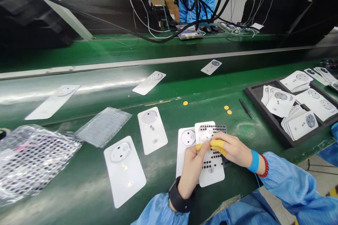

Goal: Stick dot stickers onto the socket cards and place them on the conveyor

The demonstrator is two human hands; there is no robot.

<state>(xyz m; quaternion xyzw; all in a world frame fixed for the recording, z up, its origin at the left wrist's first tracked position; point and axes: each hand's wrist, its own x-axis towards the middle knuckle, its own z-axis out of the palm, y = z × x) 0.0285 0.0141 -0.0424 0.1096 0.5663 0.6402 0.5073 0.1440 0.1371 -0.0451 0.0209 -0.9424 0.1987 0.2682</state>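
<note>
My left hand (194,164) and my right hand (236,149) meet at the fingertips, both closed in a pinch; yellow covers wrap some fingers. Whatever is between the fingertips is too small or hidden to make out. Around them is a clear sheet of small black round dots (220,128), over a white panel (212,180) with rounded corners. Whether the fingers grip the sheet itself, I cannot tell. Partly under that panel, to its left, is another white panel (182,151) with a round grey socket-like face.
More white panels (152,135) lie spread to the left and behind. A bubble-wrap bag (34,161) and clear dotted sheet (103,126) are at left. At right are a black tray (283,137) of stacked panels, a dark pen-like tool (246,109) and yellow discs (229,112). Beyond, cables hang before a person (208,0).
</note>
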